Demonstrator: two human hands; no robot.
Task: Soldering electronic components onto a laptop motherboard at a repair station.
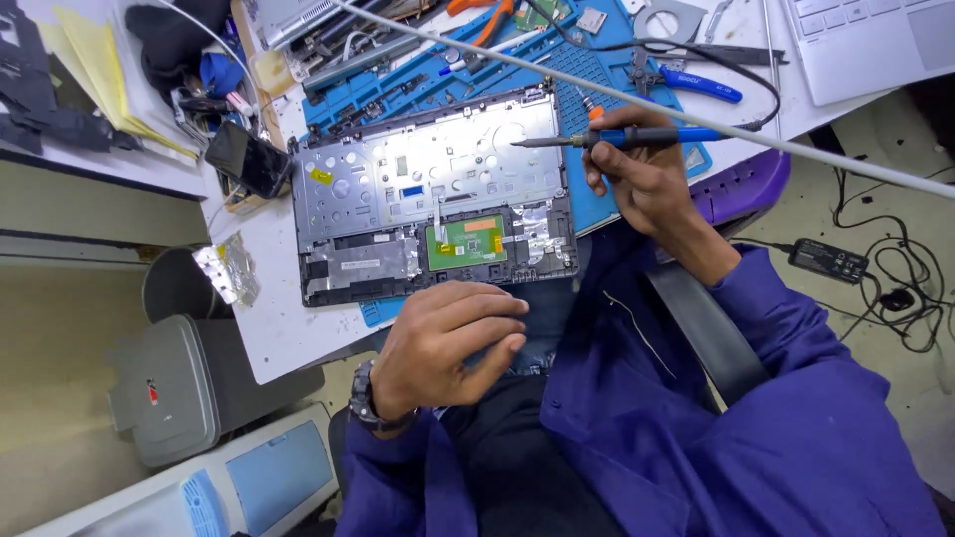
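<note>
A single head-worn camera looks steeply down from above the person's chest, close over both hands. It faces the counter point(269, 328) edge beyond the hands, and the frame seems rolled, so the counter runs slantwise. No second view shares the scene.

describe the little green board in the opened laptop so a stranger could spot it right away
Find the opened laptop palmrest lying on the blue repair mat. Along its near dark strip, just beyond the left hand, sits the green touchpad board. It is the only green rectangle there, with an orange patch, flanked by silver foil.
</note>
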